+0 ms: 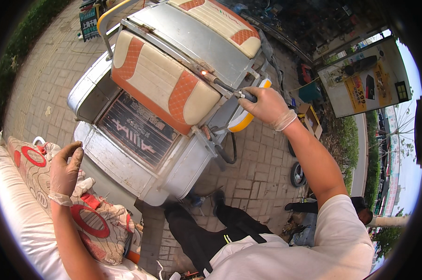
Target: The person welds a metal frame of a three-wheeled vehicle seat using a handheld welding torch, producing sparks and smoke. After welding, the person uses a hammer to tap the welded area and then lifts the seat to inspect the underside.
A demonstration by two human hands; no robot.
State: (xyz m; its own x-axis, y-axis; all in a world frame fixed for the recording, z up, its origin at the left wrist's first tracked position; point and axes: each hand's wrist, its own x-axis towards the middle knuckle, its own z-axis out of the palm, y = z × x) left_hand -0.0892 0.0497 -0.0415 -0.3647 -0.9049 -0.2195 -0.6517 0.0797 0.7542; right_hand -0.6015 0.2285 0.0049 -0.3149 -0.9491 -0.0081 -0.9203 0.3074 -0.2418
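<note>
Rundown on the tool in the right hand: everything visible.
The tool is a slim dark rod-like piece with a dark handle, gripped by the gloved right hand. It angles up and left from the fist. Its tip glows orange where it meets the grey metal frame just behind the cream-and-orange seat cushion. Whether a cable runs from it cannot be told.

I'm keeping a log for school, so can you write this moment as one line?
right hand: grips welding torch, glowing tip on seat frame | left hand: rests on patterned cushion | cart: on paving

The right hand [267, 106] hides the welding tool's [227, 87] grip.
</note>
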